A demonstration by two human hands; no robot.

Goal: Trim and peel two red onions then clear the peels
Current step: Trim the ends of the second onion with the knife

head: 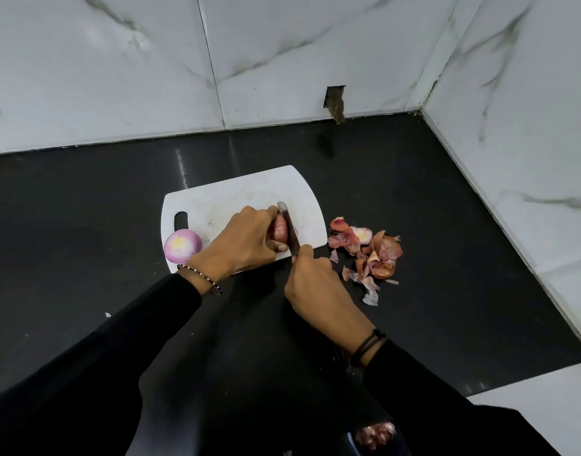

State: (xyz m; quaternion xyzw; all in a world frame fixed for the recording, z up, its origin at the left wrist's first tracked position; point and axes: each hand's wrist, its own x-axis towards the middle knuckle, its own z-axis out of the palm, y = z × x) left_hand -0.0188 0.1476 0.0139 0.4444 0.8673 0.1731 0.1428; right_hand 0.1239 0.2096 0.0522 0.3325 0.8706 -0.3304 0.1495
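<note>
On the white cutting board (236,189), my left hand (246,238) grips a red onion (280,230) still in its skin. My right hand (312,281) holds a knife (290,230) by the handle, and its blade rests against the onion's right end. A peeled onion (182,245), pale purple with a yellowish cut top, sits at the board's left edge beside the handle slot. A heap of onion peels (369,255) and a cut-off end lie on the black counter, right of the board.
The black counter (85,199) meets white marble walls at the back and right, forming a corner. A small dark hole (335,102) opens in the back wall. More red onions (374,434) show in a container at the bottom edge, below my arms.
</note>
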